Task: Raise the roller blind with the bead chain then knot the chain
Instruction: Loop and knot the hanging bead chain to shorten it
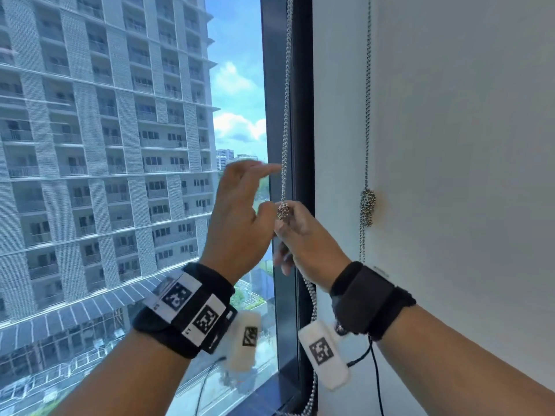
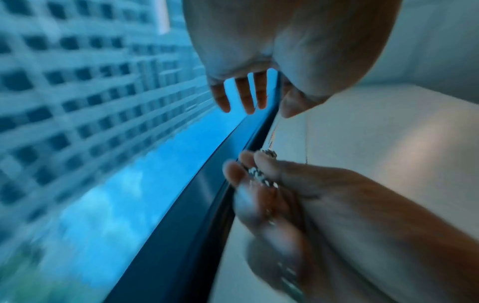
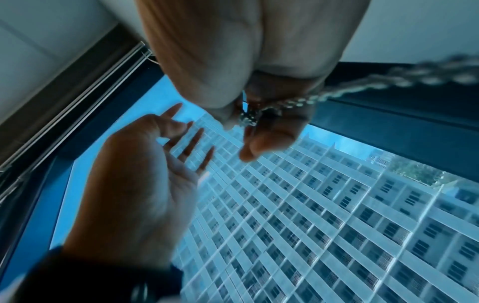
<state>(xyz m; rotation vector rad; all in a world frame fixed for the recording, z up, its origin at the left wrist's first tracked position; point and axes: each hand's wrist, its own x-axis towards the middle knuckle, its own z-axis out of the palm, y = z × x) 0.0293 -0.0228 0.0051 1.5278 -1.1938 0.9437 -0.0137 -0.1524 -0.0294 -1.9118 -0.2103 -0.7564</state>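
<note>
A silver bead chain hangs down the dark window frame. A small knot of beads sits in it at hand height. My right hand pinches the chain at that knot, and the chain runs on below through its fingers. My left hand is beside the knot with fingers straight and spread, holding nothing; its fingertips reach toward the chain above the knot. In the left wrist view the knot lies in the right hand's fingers. The blind itself is out of view.
A second bead chain with its own knot hangs against the white wall to the right. The window glass fills the left, with a tall building outside. The sill runs along the bottom.
</note>
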